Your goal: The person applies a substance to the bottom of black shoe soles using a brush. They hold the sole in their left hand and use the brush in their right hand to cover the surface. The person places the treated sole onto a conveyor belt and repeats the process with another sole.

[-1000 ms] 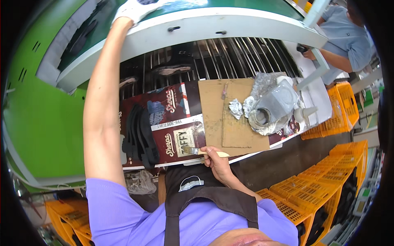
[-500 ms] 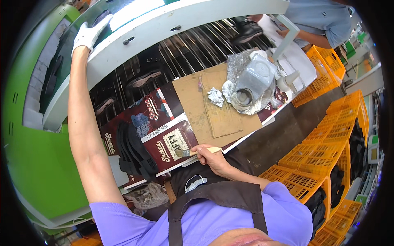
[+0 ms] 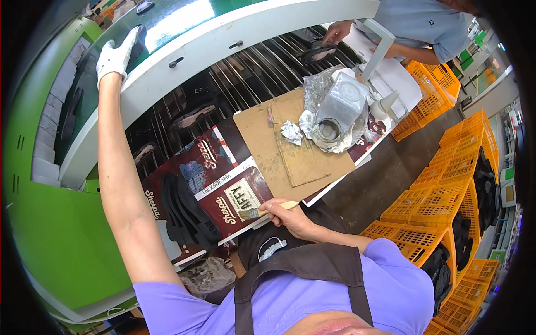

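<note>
My left hand [image 3: 114, 59], in a white glove, reaches over the pale machine rail to the green belt [image 3: 173, 28]. Its fingers are stretched out along a dark shoe sole [image 3: 137, 42], thumb apart; whether they touch it is hard to tell. A paintbrush [image 3: 268, 210] with a pale handle is gripped in my bare right hand [image 3: 290, 218], its bristles low over a maroon printed carton sheet [image 3: 234, 192]. Left of the brush lies a stack of black soles [image 3: 187, 209]. Another dark sole [image 3: 68, 114] rests on the belt's left part.
Stained cardboard [image 3: 290, 156] carries a clear plastic container [image 3: 341, 103] and crumpled wipes [image 3: 291, 133]. A white nozzle bottle [image 3: 384, 106] stands beside it. Metal rollers [image 3: 245, 70] hold dark soles. A co-worker's hand [image 3: 338, 32] touches one. Orange crates [image 3: 424, 195] line the right.
My left hand has moved slightly down the belt, its fingers more stretched out. The co-worker's dark shoe piece now lies flatter on the rollers. The brush stays in my right hand.
</note>
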Available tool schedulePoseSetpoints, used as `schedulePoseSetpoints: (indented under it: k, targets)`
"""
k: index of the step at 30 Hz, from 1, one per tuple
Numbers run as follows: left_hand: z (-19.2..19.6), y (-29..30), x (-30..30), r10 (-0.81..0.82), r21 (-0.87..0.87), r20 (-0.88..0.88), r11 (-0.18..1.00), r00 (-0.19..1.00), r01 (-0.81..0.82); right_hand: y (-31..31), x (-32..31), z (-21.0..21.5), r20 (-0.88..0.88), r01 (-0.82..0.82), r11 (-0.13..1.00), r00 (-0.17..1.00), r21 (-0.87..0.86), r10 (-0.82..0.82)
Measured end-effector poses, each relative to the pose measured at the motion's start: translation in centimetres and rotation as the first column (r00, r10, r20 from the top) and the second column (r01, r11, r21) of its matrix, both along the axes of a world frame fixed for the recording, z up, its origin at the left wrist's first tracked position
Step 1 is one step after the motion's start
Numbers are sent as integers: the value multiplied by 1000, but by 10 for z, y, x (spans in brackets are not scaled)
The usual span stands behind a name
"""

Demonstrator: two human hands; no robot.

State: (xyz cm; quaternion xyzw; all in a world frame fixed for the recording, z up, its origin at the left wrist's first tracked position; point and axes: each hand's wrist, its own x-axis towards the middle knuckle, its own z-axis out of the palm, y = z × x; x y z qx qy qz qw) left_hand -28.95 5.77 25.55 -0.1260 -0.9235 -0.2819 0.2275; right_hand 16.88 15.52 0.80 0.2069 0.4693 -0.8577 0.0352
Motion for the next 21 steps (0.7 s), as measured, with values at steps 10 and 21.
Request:
schedulePoseSetpoints:
  k: [10,21]
  targets:
    - [8,23,53,-214,-202,-517,971,829,125,8,2,16,5,71,997,997,7,-71]
    - [-11,102,105,-606,-497,-279,755,745,428,16,25,62,-93,262,951,964,163,-250]
